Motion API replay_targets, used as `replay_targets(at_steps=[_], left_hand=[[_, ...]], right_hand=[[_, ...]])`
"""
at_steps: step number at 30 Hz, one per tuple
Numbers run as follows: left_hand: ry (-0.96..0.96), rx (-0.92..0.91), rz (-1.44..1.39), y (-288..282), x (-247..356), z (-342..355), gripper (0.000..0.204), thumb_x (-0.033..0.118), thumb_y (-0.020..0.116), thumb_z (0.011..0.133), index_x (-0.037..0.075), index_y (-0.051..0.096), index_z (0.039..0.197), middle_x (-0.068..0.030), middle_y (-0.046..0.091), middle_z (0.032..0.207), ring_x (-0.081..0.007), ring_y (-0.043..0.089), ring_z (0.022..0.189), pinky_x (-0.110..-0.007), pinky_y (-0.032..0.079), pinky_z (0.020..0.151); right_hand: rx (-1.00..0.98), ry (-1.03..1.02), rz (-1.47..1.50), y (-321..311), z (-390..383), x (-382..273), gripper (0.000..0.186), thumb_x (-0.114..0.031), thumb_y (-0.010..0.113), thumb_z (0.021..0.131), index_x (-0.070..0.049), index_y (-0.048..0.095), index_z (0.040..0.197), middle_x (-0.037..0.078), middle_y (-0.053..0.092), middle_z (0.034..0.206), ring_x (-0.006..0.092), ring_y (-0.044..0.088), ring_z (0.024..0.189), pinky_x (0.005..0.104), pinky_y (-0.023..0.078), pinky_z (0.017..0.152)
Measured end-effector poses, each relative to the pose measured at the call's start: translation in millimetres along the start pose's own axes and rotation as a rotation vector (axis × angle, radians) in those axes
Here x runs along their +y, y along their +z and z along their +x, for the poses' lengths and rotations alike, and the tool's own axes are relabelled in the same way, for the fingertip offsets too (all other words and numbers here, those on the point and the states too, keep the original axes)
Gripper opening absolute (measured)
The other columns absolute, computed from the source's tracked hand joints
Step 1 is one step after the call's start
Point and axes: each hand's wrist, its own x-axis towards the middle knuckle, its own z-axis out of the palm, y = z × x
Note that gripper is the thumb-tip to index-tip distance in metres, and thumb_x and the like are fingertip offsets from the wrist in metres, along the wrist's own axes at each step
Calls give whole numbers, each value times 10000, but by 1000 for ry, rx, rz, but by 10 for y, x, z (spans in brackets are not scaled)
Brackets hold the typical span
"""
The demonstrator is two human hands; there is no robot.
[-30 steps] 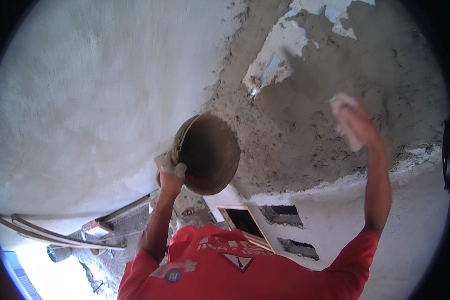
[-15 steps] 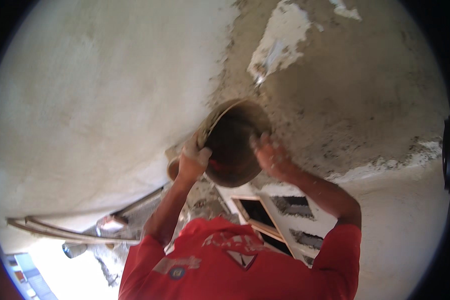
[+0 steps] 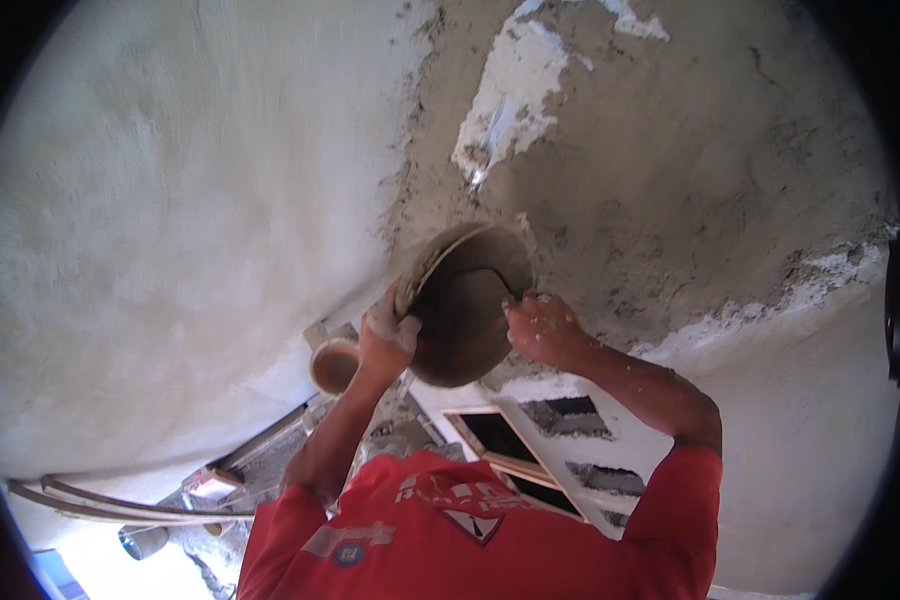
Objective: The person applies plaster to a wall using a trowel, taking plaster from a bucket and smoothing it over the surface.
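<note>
We clamp our left hand on the rim of a tilted round bucket, its mouth facing us, our right hand curled at its opposite edge around what we cannot tell, rough grey plaster beyond.

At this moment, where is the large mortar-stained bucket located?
In the head view, the bucket is near the centre, its left side held by the left hand, with the right hand at its right side.
</note>
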Motion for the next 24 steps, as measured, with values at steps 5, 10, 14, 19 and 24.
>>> replay_targets(at_steps=[5, 10, 14, 19, 24], left_hand=[[-95, 50, -111, 85, -80, -2, 578, 78, 525, 743, 29, 528, 1320, -255, 675, 940, -418, 662, 942, -405, 525, 817], [-59, 63, 32, 124, -18, -94, 618, 62, 510, 756, 55, 504, 1374, -240, 681, 935, -378, 686, 924, -381, 526, 816], [-116, 66, 58, 128, -87, -129, 647, 53, 504, 751, 77, 490, 1398, -238, 680, 926, -344, 695, 901, -374, 526, 812], [-161, 180, -96, -48, -284, -70, 570, 74, 523, 739, 7, 546, 1304, -244, 678, 922, -341, 691, 877, -378, 525, 805], [-126, 193, -184, -114, -278, 0, 508, 89, 530, 729, -59, 574, 1213, -239, 676, 926, -321, 679, 861, -356, 517, 815]], right_hand=[[-401, 466, 504, -91, 268, -294, 299, -182, 642, 788, -12, 658, 1034, 188, 700, 934, 369, 662, 923, 447, 547, 781], [-187, 482, 853, 221, 330, -519, 344, -196, 644, 806, -6, 652, 1093, 212, 691, 1028, 385, 669, 947, 447, 532, 841], [-20, 573, 1052, 460, 391, -643, 387, -211, 670, 808, 15, 640, 1120, 209, 695, 989, 349, 682, 924, 405, 527, 831], [-7, 656, 1028, 227, 383, -560, 437, -258, 656, 856, 30, 605, 1180, 263, 673, 1023, 378, 663, 993, 407, 524, 841], [-52, 549, 759, 210, 274, -365, 453, -311, 655, 873, 24, 604, 1173, 269, 673, 995, 391, 663, 974, 422, 525, 827]])
